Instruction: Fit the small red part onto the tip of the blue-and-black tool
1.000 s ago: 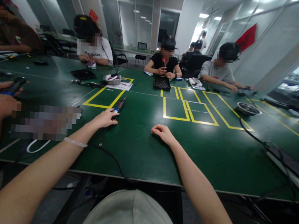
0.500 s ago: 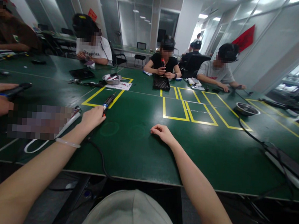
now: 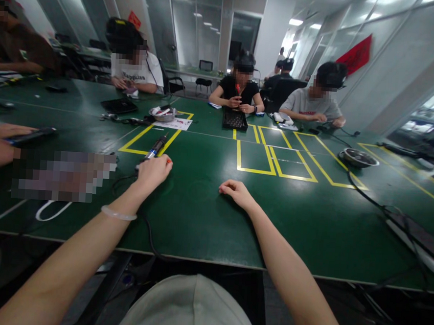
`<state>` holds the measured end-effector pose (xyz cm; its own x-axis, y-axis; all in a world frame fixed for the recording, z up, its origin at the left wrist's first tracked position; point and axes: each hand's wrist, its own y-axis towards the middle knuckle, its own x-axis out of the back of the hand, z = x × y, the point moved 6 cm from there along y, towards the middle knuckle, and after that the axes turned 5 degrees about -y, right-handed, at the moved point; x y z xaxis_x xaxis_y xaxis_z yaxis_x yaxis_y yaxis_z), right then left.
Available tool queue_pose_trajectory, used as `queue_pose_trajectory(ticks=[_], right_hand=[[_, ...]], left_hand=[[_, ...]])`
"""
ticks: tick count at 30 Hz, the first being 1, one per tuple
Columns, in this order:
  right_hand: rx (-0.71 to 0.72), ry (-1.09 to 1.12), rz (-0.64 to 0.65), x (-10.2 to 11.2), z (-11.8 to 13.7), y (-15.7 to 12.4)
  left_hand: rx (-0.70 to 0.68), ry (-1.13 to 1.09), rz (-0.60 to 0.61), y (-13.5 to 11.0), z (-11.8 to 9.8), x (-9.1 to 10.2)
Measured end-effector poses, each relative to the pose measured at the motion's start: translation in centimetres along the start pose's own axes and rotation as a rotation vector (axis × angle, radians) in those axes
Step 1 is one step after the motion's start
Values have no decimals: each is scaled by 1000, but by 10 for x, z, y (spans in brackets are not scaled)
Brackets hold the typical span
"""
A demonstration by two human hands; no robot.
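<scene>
My left hand (image 3: 153,172) is closed in a pinch above the green table, with a small orange-red piece (image 3: 169,162) showing at its fingertips. Just behind that hand lies an electric screwdriver (image 3: 154,150), black and silver with a blue band, its near end partly hidden. A dark cable (image 3: 148,229) runs under my left wrist to the table's front edge. My right hand (image 3: 239,193) rests on the tabletop, fingers curled together, and nothing shows in them.
Yellow tape rectangles (image 3: 255,172) mark the green table (image 3: 198,230). Farther back stand a black tray (image 3: 234,126), a metal bowl (image 3: 163,114) and another bowl (image 3: 360,158). A neighbour's hand (image 3: 1,144) holds a dark tool at left. Several people sit around the table.
My left hand has moved right, away from the screwdriver's side, with the orange-red piece at its fingertips. The screwdriver stays on the table. My right hand has barely moved.
</scene>
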<state>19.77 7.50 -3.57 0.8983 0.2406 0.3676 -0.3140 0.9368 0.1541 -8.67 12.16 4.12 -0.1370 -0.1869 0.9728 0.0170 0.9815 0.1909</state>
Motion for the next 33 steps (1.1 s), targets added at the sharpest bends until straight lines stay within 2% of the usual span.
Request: queue_pose_trajectory(ticks=[4,6,8,11,15,20,28,33], right_hand=[[-5,20,-9,0,2,-1],[-8,36,-19,0,1,0],[-12,54,-36,1,-1,0],[-12,17,-54,2,-2,0],[7,-56,-5,-2,2,-2],[13,29,57,-7,8,-6],[40,-5,88,-8,7,-5],[44,-20,118,-9,7,-6]], left_hand=[[-281,-234,208,-27,-71,-18],[-410,-277,251,-41,-103,-24],[-503,-273,265,-52,-126,-30],[-568,-241,273,-64,-146,-36],[-595,-243,229,-70,-148,-39],[-581,-328,192,-70,-139,-42],[-537,-331,225,-65,-134,-48],[-542,-285,233,-67,-134,-46]])
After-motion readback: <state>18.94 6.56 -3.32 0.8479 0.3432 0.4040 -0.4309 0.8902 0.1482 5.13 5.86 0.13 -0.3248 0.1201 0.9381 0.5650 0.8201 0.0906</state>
